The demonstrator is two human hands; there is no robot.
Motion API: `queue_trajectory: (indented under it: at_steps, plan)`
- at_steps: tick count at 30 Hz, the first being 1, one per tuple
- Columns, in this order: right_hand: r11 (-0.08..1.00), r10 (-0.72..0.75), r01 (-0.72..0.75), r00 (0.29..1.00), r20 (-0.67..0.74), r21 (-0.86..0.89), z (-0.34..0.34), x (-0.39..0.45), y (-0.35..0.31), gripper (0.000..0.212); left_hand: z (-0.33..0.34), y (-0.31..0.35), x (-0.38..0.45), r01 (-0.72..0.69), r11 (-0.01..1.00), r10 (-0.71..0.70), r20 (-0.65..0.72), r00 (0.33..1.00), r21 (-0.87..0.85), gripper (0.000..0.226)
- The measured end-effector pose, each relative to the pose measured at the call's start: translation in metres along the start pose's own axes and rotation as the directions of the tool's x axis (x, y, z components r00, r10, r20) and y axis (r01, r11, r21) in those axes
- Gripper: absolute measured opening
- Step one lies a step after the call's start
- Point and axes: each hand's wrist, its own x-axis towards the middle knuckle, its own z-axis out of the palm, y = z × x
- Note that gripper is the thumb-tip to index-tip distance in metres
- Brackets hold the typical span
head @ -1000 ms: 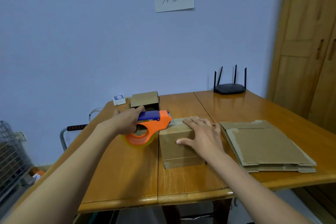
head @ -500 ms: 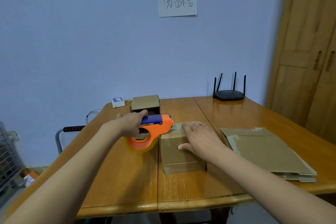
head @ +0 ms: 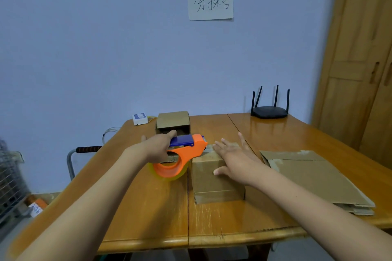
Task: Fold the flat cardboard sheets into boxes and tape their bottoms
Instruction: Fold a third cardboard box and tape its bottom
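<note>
At the middle of the wooden tabletop point(head: 140, 214) stands the folded cardboard box point(head: 214, 178), its flaps closed on top and its near face turned toward the camera. The right hand point(head: 235, 158) lies flat on the box's top with fingers straight and spread, the thumb resting at the near top edge; it grips nothing. Just left of the box, the left hand point(head: 158, 147) is curled round the blue handle of the orange tape dispenser point(head: 180, 158), whose front end touches the far left part of the box's top, where a strip of clear tape seems to lie, though it is hard to make out. A roll of clear yellowish tape sits in the dispenser's round body, held above the tabletop beside the box's left face.

To the right of the box, near but apart from it, lies the stack of flat cardboard sheets point(head: 314, 178), reaching the tabletop's near right edge. Behind the dispenser, toward the wall, rests a second box point(head: 172, 122) on its side with its open end facing the camera. Left of it is a small white device point(head: 140, 118). At the far right of the tabletop stands a black router point(head: 269, 111) with four antennas. A paper note point(head: 210, 1) with handwritten characters is taped on the blue wall above, and a wooden cabinet point(head: 360, 59) fills the right edge.
</note>
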Motion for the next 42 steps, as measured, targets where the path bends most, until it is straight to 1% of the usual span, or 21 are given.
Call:
queue_trajectory:
  at_steps: [2, 5, 7, 10, 15, 20, 24, 29, 35, 38, 40, 42]
  plan:
    - [0.995, -0.018, 0.021, 0.999, 0.034, -0.097, -0.004, 0.003, -0.008, 0.082, 0.001, 0.001, 0.001, 0.001, 1.0, -0.001, -0.003, 1.0, 0.0, 0.038]
    - [0.996, -0.023, 0.029, 0.997, 0.072, -0.083, -0.006, 0.005, -0.015, 0.082, 0.002, 0.003, 0.002, 0.009, 1.0, -0.009, 0.001, 1.0, -0.001, 0.041]
    - [0.999, -0.04, 0.041, 0.998, 0.053, -0.033, -0.006, 0.003, -0.015, 0.081, 0.003, 0.002, 0.002, 0.002, 1.0, -0.002, 0.005, 1.0, -0.011, 0.039]
    - [0.998, -0.059, 0.057, 0.997, 0.045, 0.038, -0.005, 0.001, -0.016, 0.089, 0.003, 0.001, 0.0, -0.008, 1.0, 0.008, 0.003, 1.0, -0.02, 0.038]
    - [0.999, -0.052, 0.052, 0.998, -0.021, 0.014, 0.005, 0.003, -0.016, 0.096, -0.002, -0.001, 0.002, -0.004, 1.0, 0.005, -0.018, 1.0, 0.014, 0.04]
    - [0.998, -0.06, 0.059, 0.992, -0.108, -0.01, 0.017, 0.005, -0.013, 0.091, -0.002, -0.011, 0.004, -0.018, 1.0, 0.018, -0.043, 0.999, 0.002, 0.04]
    - [0.998, -0.061, 0.059, 0.991, -0.116, -0.014, 0.02, 0.009, -0.011, 0.091, -0.007, -0.013, 0.006, -0.02, 1.0, 0.019, -0.076, 0.997, -0.002, 0.039]
    - [0.998, -0.059, 0.058, 0.99, -0.127, -0.018, 0.022, 0.009, -0.011, 0.091, -0.007, -0.018, 0.006, -0.018, 1.0, 0.017, -0.07, 0.997, -0.023, 0.039]
    - [0.998, -0.061, 0.062, 0.989, -0.137, 0.007, 0.022, 0.009, -0.01, 0.09, -0.003, -0.034, 0.011, -0.026, 0.997, 0.019, -0.084, 0.996, -0.073, 0.045]
    - [0.999, -0.05, 0.051, 0.991, -0.125, 0.01, 0.021, 0.007, -0.007, 0.089, -0.008, -0.052, 0.002, 0.028, 1.0, -0.027, -0.14, 0.99, 0.002, 0.042]
    - [0.999, -0.049, 0.05, 0.993, -0.11, 0.005, 0.021, 0.008, -0.01, 0.089, -0.009, -0.068, -0.01, 0.095, 0.995, -0.088, -0.154, 0.984, 0.041, 0.04]
    - [0.999, -0.045, 0.046, 0.994, -0.101, 0.006, 0.018, 0.01, -0.013, 0.089, 0.001, -0.075, -0.016, 0.109, 0.992, -0.098, -0.149, 0.984, 0.07, 0.042]
